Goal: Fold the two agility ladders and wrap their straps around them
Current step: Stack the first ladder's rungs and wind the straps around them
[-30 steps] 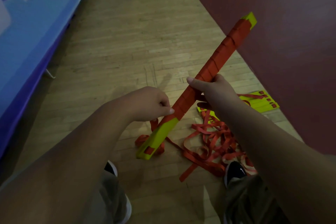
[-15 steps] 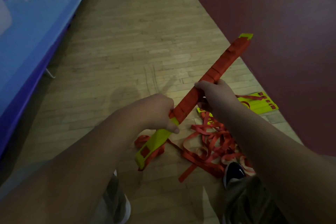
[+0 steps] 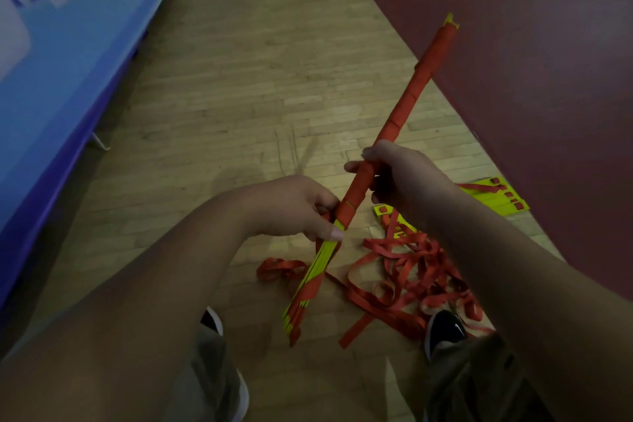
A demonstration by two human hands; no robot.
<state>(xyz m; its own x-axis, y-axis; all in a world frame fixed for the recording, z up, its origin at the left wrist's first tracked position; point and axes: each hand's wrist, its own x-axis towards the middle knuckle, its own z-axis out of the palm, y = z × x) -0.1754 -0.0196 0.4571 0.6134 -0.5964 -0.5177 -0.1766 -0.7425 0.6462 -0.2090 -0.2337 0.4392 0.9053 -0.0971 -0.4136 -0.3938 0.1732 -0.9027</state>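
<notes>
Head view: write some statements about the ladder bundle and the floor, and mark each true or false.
1. The left hand and the right hand both grip the bundle. True.
2. Red strap covers the bundle's far half. True.
3. The bundle lies flat on the floor. False: the hands hold it up, tilted.
4. The second ladder is wrapped too. False: its straps lie loose in a tangle.

1. We note a pale wooden plank floor (image 3: 239, 79) filling the middle of the view.
2. Dark scuff lines (image 3: 287, 147) mark the planks near the centre.
3. A dark red floor area (image 3: 531, 44) borders the wood on the right, along a slanted edge.
4. A blue panel (image 3: 68, 44) with white shapes runs along the left, with a small metal foot (image 3: 99, 144) at its base.
5. Two dark shoes with pale edges, the left shoe (image 3: 212, 322) and the right shoe (image 3: 445, 329), stand on the planks.
</notes>
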